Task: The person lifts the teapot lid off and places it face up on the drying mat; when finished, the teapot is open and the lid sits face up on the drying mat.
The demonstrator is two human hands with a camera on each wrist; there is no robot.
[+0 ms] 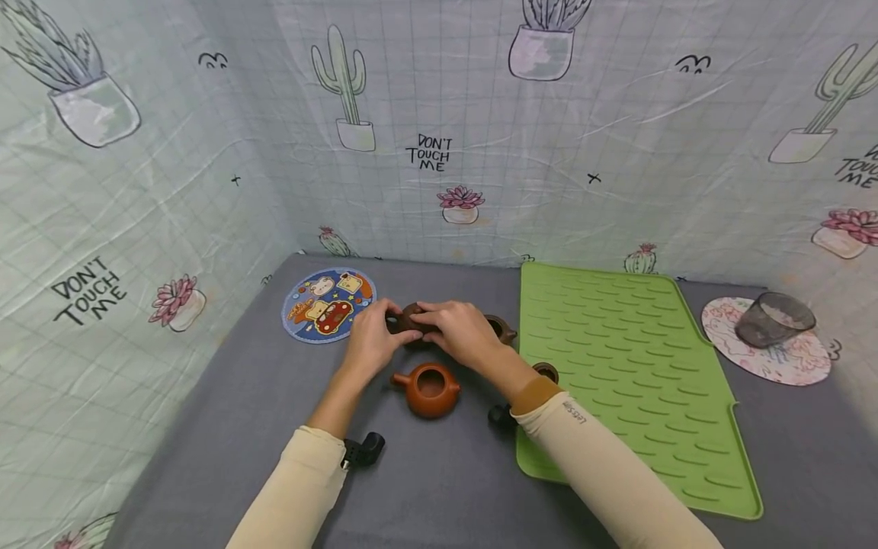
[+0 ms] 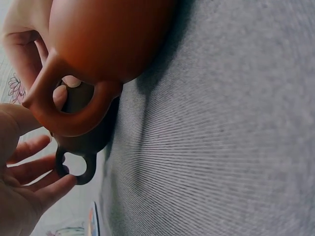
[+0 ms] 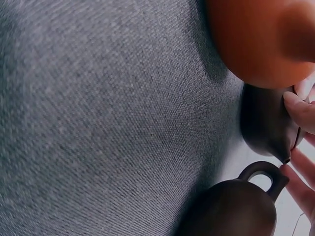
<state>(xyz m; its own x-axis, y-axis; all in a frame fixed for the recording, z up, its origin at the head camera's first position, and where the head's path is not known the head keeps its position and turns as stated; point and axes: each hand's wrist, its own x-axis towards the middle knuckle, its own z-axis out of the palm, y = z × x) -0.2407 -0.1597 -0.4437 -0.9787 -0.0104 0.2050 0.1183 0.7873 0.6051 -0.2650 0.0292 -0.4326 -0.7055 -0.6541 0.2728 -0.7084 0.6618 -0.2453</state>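
A dark brown teapot stands between both hands, partly covered by them. At its handle side, my left hand grips it, fingers at the looped handle in the left wrist view. From the spout side, my right hand holds its upper part; the right wrist view shows the thumb against it near the top. Whether these fingers also pinch a lid is hard to tell. Nearer me sits an orange-brown teapot, lidless, handle to the left. Another dark teapot stands right, partly behind my right hand.
A green ridged mat covers the right side, with a small round brown piece at its left edge. A smoky glass stands on a patterned round mat at far right. A blue cartoon mat lies back left.
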